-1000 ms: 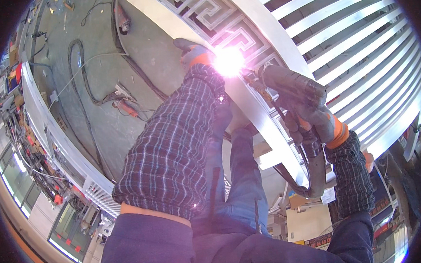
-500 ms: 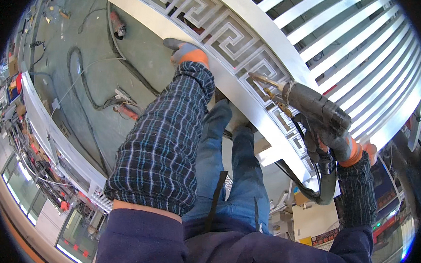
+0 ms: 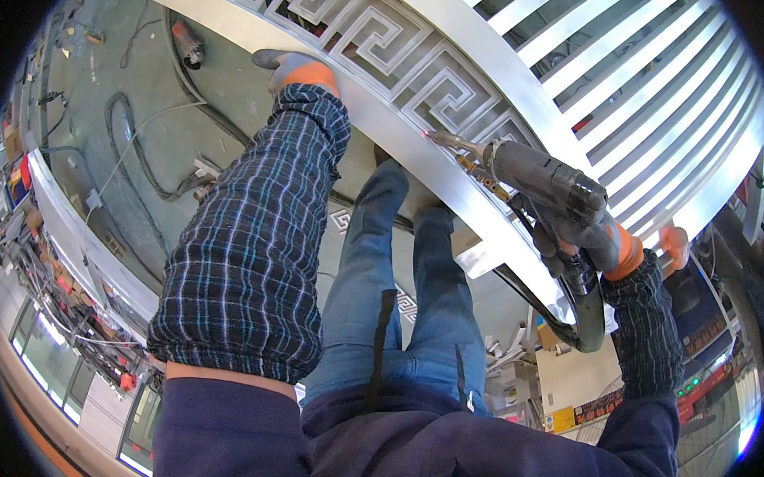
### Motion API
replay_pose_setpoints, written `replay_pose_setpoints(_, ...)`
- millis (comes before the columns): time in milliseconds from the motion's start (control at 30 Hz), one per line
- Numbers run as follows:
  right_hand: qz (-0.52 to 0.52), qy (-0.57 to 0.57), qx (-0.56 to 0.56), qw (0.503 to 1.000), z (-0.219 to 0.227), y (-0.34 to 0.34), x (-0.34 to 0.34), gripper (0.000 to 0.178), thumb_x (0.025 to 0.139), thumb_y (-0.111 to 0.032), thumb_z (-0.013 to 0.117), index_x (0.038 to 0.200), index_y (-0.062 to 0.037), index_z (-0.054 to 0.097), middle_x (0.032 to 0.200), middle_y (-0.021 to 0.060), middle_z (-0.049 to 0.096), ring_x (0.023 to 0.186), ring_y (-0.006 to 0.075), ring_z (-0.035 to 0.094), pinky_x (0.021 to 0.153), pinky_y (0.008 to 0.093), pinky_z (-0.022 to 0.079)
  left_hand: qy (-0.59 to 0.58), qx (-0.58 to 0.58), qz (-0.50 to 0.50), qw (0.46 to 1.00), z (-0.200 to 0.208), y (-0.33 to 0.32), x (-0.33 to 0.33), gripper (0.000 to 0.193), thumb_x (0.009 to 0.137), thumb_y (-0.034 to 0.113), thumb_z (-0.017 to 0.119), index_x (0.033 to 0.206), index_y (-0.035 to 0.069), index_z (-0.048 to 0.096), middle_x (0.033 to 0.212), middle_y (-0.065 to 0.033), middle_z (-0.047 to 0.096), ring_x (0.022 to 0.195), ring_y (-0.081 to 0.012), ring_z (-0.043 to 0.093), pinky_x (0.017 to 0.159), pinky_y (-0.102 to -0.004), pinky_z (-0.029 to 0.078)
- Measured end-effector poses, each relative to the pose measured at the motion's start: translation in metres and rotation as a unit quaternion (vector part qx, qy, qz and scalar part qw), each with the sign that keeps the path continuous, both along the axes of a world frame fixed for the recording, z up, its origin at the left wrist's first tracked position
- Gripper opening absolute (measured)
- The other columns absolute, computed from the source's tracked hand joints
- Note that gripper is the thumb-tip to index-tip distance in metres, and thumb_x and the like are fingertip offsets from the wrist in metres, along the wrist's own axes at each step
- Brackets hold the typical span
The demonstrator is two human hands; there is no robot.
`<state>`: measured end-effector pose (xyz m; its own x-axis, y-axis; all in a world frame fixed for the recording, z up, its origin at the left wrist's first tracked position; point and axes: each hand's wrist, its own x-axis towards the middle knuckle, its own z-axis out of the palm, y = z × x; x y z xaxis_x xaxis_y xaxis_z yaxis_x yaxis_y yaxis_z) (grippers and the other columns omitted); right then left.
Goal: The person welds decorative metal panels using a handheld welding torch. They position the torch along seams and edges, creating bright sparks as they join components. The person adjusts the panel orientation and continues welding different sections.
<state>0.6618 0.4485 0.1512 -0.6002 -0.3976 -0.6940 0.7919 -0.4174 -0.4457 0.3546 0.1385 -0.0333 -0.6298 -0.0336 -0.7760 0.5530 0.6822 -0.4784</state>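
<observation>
While right hand (image 3: 594, 241) holds torch (image 3: 540, 175) | panel edge (image 3: 430, 167) beside left hand (image 3: 297, 70)

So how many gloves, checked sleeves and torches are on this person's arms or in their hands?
Gloves: 2
Checked sleeves: 2
Torch: 1
Total: 5

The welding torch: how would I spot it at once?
Start from the big silvery slatted panel at upper right and follow its square-spiral fretwork band down toward the gloved right hand. That hand grips the welding torch. Unlike the pale, flat slats nearby, it is a thick, dark cylinder ending in a slim metal nozzle.
</observation>
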Motion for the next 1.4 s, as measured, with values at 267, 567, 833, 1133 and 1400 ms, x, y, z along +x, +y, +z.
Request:
replay_pose_setpoints(267, 0.0, 0.012, -0.031, 0.999, -0.007, -0.005, -0.002, 0.031, 0.089, -0.031, 0.07, 0.103, -0.0041, 0.063, 0.077, 0.0085, 0.061, 0.063, 0.018, 0.063, 0.056, 0.0325, 0.054, -0.062, -0.059, -0.071, 0.994, 0.06, 0.021, 0.004, 0.045, 0.108, 0.022, 0.048, 0.15, 0.005, 0.05, 0.138, -0.0167, 0.065, 0.122, -0.0228, 0.067, 0.1, -0.0395, 0.056)
replay_pose_setpoints(567, 0.02, -0.02, 0.002, 1.0, -0.001, -0.004, -0.006, 0.063, 0.086, -0.024, 0.069, 0.141, -0.0005, 0.051, 0.079, 0.0083, 0.061, 0.063, 0.0172, 0.062, 0.057, 0.0318, 0.055, 0.043, 0.024, 0.038, 0.998, 0.01, 0.006, 0.003, 0.048, 0.105, 0.021, 0.051, 0.149, 0.001, 0.051, 0.135, -0.0155, 0.067, 0.118, -0.0256, 0.069, 0.097, -0.0402, 0.057)
replay_pose_setpoints(833, 0.012, -0.009, 0.006, 1.0, 0.008, -0.004, -0.014, 0.063, 0.084, -0.019, 0.068, 0.141, 0.0008, 0.05, 0.079, 0.0084, 0.062, 0.061, 0.0174, 0.061, 0.055, 0.0323, 0.054, 0.011, -0.001, -0.035, 0.999, 0.023, 0.0, -0.001, 0.048, 0.102, 0.021, 0.058, 0.146, 0.002, 0.055, 0.13, -0.0147, 0.07, 0.116, -0.0258, 0.07, 0.094, -0.0419, 0.058)
replay_pose_setpoints(1133, 0.023, 0.015, 0.006, 1.0, 0.005, -0.003, -0.008, 0.058, 0.089, -0.025, 0.069, 0.139, -0.0012, 0.053, 0.077, 0.0048, 0.059, 0.06, 0.0163, 0.059, 0.055, 0.032, 0.052, -0.006, 0.012, 0.01, 1.0, 0.051, 0.009, -0.001, 0.044, 0.101, 0.024, 0.059, 0.142, 0.007, 0.061, 0.129, -0.0139, 0.071, 0.117, -0.027, 0.07, 0.097, -0.0454, 0.056)
replay_pose_setpoints(1400, 0.008, 0.012, -0.003, 1.0, 0.008, -0.001, -0.004, 0.05, 0.093, -0.032, 0.068, 0.131, -0.0027, 0.057, 0.074, 0.0023, 0.055, 0.062, 0.0161, 0.059, 0.057, 0.0318, 0.052, -0.064, -0.074, -0.157, 0.983, 0.082, 0.033, 0.008, 0.043, 0.103, 0.027, 0.056, 0.142, 0.009, 0.062, 0.13, -0.0129, 0.071, 0.124, -0.0252, 0.066, 0.105, -0.0462, 0.051)
